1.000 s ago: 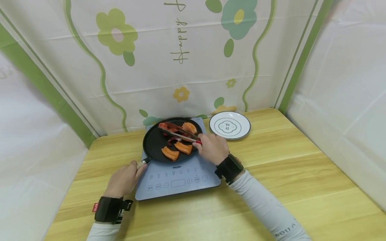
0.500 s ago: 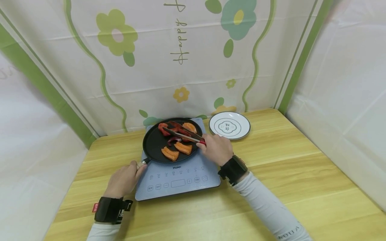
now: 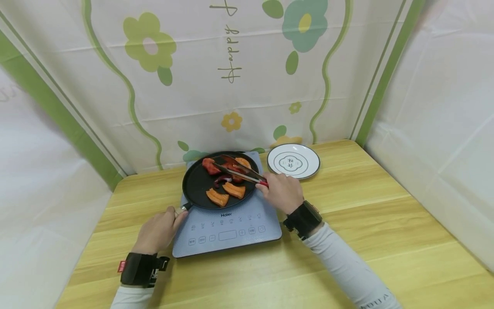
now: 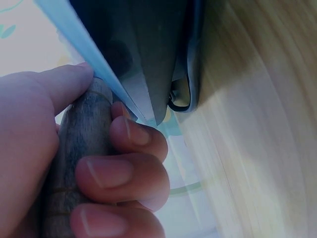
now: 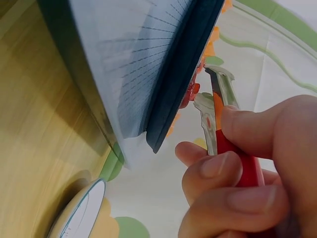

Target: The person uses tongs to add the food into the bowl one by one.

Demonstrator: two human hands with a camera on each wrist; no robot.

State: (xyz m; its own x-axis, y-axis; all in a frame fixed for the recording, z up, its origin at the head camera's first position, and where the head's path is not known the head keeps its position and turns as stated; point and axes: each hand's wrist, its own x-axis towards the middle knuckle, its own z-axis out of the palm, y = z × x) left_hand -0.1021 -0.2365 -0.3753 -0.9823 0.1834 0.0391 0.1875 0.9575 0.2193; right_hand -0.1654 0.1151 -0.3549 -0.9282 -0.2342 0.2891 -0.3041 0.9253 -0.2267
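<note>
A black frying pan (image 3: 194, 189) sits on a blue-grey induction cooker (image 3: 235, 221). My left hand (image 3: 156, 229) grips its wooden handle (image 4: 86, 134), fingers wrapped around it in the left wrist view. In my right hand (image 3: 283, 193) I hold red-handled tongs (image 3: 243, 175), tips apart over the far side of the pan. One red food piece (image 3: 210, 166) lies just left of the tips; more red food is partly hidden under the tongs. Two orange salmon-like slices (image 3: 217, 197) lie at the pan's near side, another (image 3: 243, 162) at its back right. A dark purple curled piece (image 3: 221, 180) lies between.
A white plate (image 3: 275, 165) with dark rim and printed centre stands to the right of the cooker, near the back edge. The wooden table (image 3: 359, 214) extends to the right. A flower-print cloth (image 3: 185, 94) hangs right behind the table, with white sheets at both sides.
My right hand and the tongs have drawn back slightly to the right. The left red piece now lies clear of the tongs' tips. The left hand and pan stay in place.
</note>
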